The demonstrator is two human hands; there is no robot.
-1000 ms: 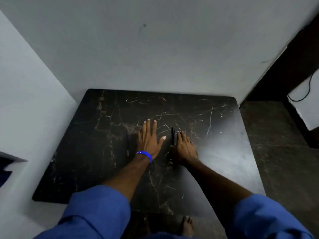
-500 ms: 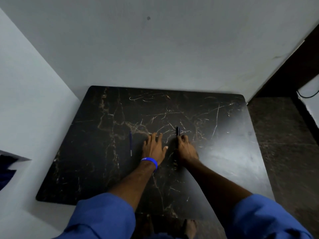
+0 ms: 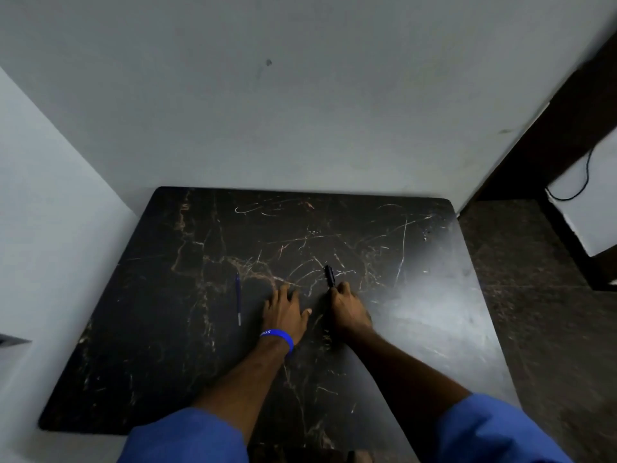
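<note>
A black marker (image 3: 329, 276) pokes out beyond the fingers of my right hand (image 3: 349, 309), which curls around its near end on the dark marble table (image 3: 417, 312). My left hand (image 3: 286, 312), with a blue wristband, rests flat on the tabletop just to the left, fingers spread and holding nothing. A thin blue pen (image 3: 238, 297) lies on the table left of my left hand, untouched.
The table stands in a corner, with a white wall (image 3: 300, 111) behind and another on the left. Dark floor (image 3: 534, 295) lies to the right, beside a white box with a black cable (image 3: 587, 182).
My right hand went from lying beside the marker to curling its fingers round the marker's near end. My left hand drew back slightly toward me.
</note>
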